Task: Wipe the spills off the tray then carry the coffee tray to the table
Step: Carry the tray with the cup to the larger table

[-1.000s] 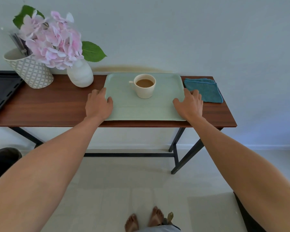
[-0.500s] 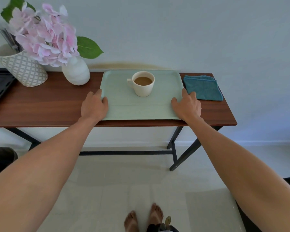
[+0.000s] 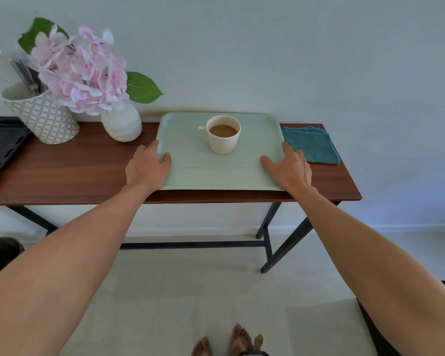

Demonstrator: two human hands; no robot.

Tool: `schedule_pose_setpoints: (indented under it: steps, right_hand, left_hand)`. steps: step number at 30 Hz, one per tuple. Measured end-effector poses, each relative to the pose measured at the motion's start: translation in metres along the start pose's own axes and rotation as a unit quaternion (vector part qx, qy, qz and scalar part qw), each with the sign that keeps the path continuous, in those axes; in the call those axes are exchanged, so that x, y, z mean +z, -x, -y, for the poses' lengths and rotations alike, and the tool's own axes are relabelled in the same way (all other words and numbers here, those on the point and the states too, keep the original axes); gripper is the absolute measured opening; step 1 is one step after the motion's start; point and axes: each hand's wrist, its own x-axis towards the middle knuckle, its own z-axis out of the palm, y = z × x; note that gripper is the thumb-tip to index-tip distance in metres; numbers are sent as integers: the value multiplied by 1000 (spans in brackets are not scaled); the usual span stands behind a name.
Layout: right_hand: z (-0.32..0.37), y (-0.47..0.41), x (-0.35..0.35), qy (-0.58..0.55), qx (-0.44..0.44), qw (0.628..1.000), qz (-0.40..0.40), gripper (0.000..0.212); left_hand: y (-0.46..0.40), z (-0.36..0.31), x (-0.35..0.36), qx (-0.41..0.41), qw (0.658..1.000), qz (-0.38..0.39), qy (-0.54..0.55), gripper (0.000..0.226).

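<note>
A pale green tray (image 3: 190,170) sits on the narrow wooden console table (image 3: 70,173), its near edge raised a little with a shadow under it. A cream cup of coffee (image 3: 223,134) stands upright on the tray's far middle. My left hand (image 3: 147,168) grips the tray's left rim, thumb on top. My right hand (image 3: 288,167) grips the right rim the same way. A folded teal cloth (image 3: 311,145) lies flat on the table just right of the tray. I see no spills on the tray's surface.
A white vase of pink flowers (image 3: 121,122) stands left of the tray, with a patterned utensil pot (image 3: 44,116) beyond it and a black tray (image 3: 0,147) at the far left. The wall is right behind the table. My bare feet (image 3: 224,343) are on the tiled floor.
Both hands have closed further around the tray's side rims, and the tray's near edge now sits slightly off the table. The cup has stayed upright.
</note>
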Motion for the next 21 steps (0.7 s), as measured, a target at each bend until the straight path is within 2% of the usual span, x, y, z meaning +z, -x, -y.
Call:
schedule_pose_setpoints:
  steps: [12,16,21]
  right_hand:
    - [-4,30,-45,-14,55,998,-37,89]
    - [-25,46,-67,-19,85,994,-60,78]
    - [-72,74,-98,-40,146,984,-97,90]
  left_hand:
    - [-3,-25,-24,68,997,-13,22,58]
    - [-1,-54,-20,99,995,-6,32,61]
    - [12,-108,-8,158,986,12,58,65]
